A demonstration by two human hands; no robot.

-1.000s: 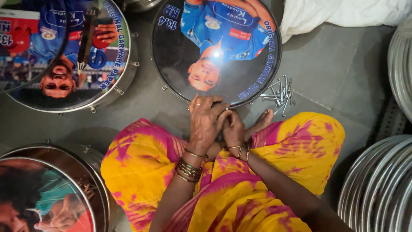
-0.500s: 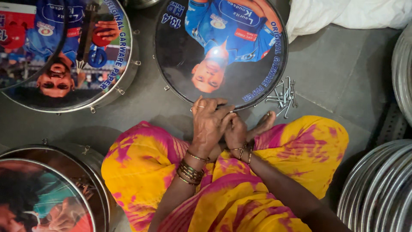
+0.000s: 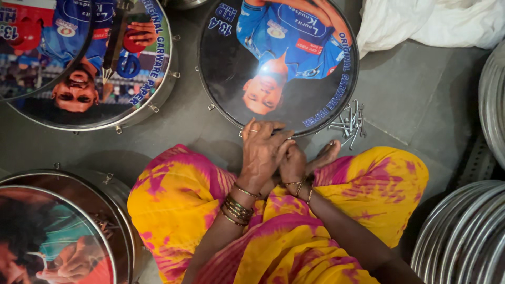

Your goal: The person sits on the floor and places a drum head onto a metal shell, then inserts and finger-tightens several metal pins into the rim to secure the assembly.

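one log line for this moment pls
left hand: on near rim of drum | right hand: beside it, partly hidden | metal rods: on floor by rim

The garment [image 3: 368, 184] is yellow with magenta tie-dye blotches. The nearest drum [image 3: 221, 79] has a black skin printed with a blue-shirted figure. The bangles [image 3: 236, 208] are gold, the floor [image 3: 421, 100] grey, the cloth [image 3: 431, 21] white.

Round printed drum face [image 3: 279, 63] at twelve o'clock, dark with blue-shirted figure, another printed drum face [image 3: 84, 68] at ten o'clock, blue and red, third printed face [image 3: 47, 242] at eight o'clock, teal and red
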